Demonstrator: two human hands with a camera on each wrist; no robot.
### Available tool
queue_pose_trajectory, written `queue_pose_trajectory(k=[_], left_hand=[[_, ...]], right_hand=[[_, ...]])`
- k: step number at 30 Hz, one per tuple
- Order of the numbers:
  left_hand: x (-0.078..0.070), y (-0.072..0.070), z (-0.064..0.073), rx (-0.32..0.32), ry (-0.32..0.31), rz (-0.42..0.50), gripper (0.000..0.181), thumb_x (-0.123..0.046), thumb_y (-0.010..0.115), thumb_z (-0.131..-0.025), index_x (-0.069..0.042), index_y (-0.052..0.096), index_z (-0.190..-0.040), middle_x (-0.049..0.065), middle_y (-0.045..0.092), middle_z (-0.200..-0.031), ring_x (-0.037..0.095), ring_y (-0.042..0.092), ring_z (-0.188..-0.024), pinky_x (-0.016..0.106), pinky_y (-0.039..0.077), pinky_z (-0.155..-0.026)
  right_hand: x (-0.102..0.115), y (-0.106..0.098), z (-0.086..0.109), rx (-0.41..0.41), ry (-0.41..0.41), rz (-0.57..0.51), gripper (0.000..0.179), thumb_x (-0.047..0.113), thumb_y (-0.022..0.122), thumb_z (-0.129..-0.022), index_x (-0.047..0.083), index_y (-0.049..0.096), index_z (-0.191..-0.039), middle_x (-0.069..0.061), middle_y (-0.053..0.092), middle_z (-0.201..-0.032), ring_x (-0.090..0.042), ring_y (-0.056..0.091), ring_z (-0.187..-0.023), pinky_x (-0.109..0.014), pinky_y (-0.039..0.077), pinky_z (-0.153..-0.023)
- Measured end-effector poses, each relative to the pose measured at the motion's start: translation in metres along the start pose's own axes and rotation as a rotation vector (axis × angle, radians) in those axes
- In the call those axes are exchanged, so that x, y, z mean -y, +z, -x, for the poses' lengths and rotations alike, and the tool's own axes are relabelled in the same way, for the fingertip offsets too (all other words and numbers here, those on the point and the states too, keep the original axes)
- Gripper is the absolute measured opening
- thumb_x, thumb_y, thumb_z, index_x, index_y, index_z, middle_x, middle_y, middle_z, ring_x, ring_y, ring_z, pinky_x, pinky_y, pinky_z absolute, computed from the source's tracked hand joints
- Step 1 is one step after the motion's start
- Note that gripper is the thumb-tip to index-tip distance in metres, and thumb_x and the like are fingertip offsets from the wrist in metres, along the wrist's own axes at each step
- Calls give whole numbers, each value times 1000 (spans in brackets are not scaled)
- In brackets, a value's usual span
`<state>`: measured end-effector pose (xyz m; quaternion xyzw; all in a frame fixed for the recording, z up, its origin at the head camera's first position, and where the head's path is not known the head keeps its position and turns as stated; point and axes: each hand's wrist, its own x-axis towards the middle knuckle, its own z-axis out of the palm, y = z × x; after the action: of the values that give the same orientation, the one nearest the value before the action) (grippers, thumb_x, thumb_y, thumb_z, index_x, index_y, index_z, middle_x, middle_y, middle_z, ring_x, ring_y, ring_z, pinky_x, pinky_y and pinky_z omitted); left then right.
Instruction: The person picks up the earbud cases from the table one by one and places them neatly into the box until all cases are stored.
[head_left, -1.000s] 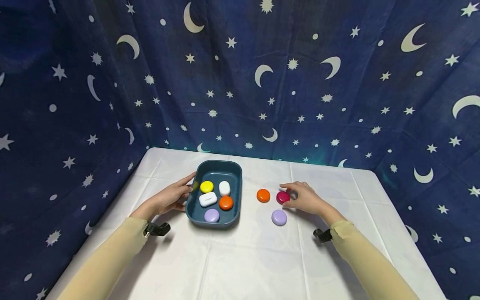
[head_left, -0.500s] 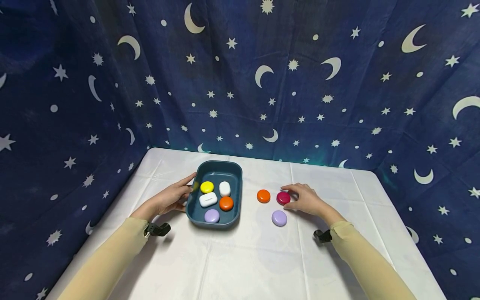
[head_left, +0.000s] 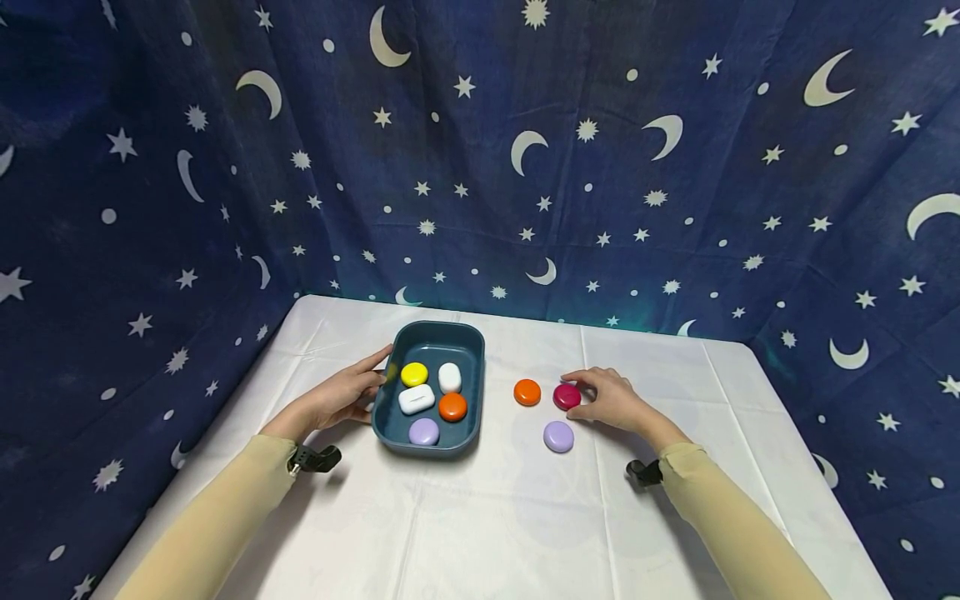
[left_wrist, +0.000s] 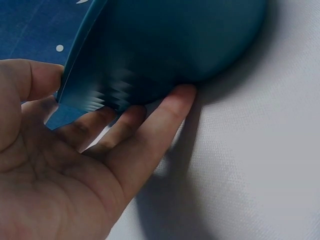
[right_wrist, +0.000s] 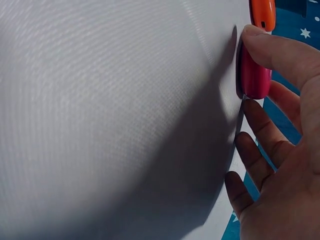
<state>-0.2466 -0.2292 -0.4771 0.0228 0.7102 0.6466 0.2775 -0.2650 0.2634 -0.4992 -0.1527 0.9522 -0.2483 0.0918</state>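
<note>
In the head view my right hand [head_left: 609, 398] has thumb and fingers curved round a glossy crimson disc-shaped case [head_left: 567, 397] on the table. The right wrist view shows my thumb on one end of that case [right_wrist: 256, 75] and a fingertip at its other end. My left hand [head_left: 339, 395] rests its extended fingers against the left outer wall of a dark teal tray [head_left: 478, 350]. From the left wrist, several fingertips touch the tray wall [left_wrist: 200, 40]. Inside lie a yellow disc [head_left: 414, 374], two white oblong pieces [head_left: 416, 399], an orange disc [head_left: 452, 407] and a lilac disc [head_left: 423, 432].
Another orange disc [head_left: 527, 392] lies left of the crimson one, and a second lilac disc [head_left: 558, 437] lies just in front of it. A white cloth [head_left: 480, 525] covers the table. Dark blue star-patterned curtains [head_left: 480, 150] hang behind and at both sides.
</note>
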Motion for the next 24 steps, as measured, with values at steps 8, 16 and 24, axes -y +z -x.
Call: queue_pose_trajectory(k=[8, 16, 24], left_hand=[[0, 0, 1, -7, -5, -6, 71, -17, 43, -106, -36, 11, -166, 26, 59, -131, 26, 62, -109, 47, 58, -78], [1, 0, 1, -6, 1, -9, 70, -17, 42, -106, -36, 10, -166, 28, 52, -142, 26, 61, -114, 46, 58, -76], [1, 0, -1, -5, 1, -9, 71, -17, 43, -106, -36, 10, -166, 29, 48, -146, 25, 60, -115, 46, 58, -76]], right_hand=[[0, 1, -3, 0, -11, -2, 68, 36, 91, -76, 21, 66, -137, -6, 66, -123, -28, 48, -113, -50, 37, -92], [-3, 1, -4, 14, -3, -38, 67, 35, 91, -76, 23, 66, -137, -7, 65, -124, -30, 47, -114, -56, 34, -97], [-4, 1, -6, 28, 17, -52, 66, 38, 90, -76, 25, 67, -136, -7, 64, -126, -29, 45, -114, -53, 35, -95]])
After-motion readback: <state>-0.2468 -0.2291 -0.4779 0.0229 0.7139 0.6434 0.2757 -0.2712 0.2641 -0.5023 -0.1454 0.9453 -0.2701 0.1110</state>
